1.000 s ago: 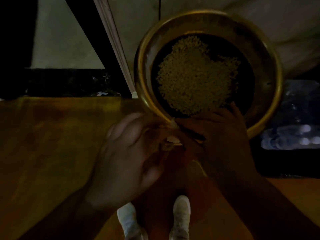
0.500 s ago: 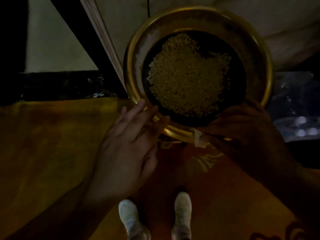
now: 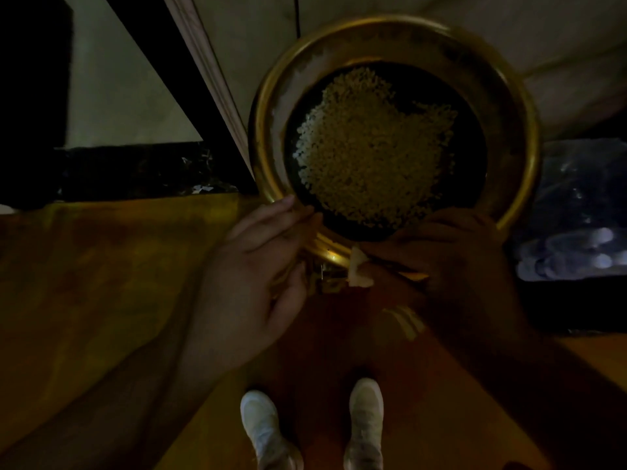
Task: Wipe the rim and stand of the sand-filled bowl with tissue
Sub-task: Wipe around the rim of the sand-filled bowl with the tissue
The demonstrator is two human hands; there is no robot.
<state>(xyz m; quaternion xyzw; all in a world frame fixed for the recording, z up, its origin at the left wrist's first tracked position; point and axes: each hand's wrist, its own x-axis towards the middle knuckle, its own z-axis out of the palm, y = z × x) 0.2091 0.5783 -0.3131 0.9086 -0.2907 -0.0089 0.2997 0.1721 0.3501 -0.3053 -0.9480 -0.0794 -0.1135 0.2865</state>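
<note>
bowl (image 3: 522, 106): brass, grainy fill, upper centre of frame
left hand (image 3: 251, 283): fingers spread open on near rim
right hand (image 3: 454, 252): pinching tissue (image 3: 359, 271) at near rim

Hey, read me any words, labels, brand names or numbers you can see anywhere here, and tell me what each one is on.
None can be read: the picture is dark and blurred.
Brass bowl: no lettering on the rim.
Tissue in the right hand: plain, no print.
Left hand: nothing written near it.
Carpet: a pale curved pattern, not text.
Shoes: no readable brand.
</note>
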